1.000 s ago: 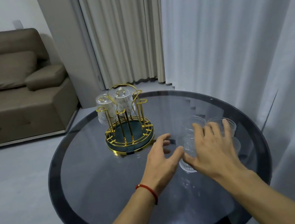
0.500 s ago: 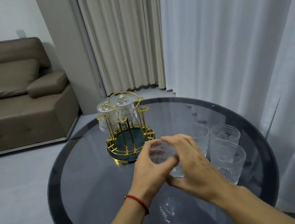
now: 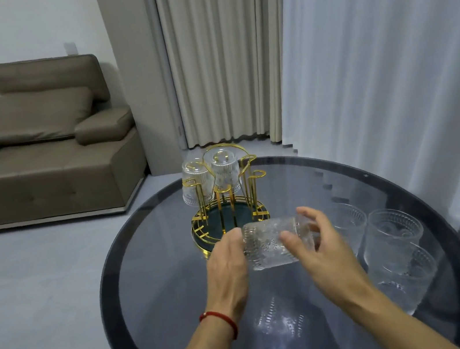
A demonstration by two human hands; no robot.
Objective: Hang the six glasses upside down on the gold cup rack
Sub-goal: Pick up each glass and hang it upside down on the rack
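A clear embossed glass [image 3: 270, 242] lies on its side in the air just in front of the gold cup rack [image 3: 227, 202], gripped at either end. The rack, gold wire on a round dark base, stands on the round table and carries two ribbed glasses [image 3: 211, 177] upside down. Three more glasses [image 3: 386, 242] stand upright together, right of it

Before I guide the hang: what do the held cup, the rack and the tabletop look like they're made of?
Held glass: clear pressed glass, seemingly, with a beaded, embossed wall you can see through.
Gold cup rack: thin wire rods with a shiny gold finish, probably plated metal; its dark green base material is unclear.
Table: smoky tinted glass, glossy; it mirrors the glass and shows the floor through it.
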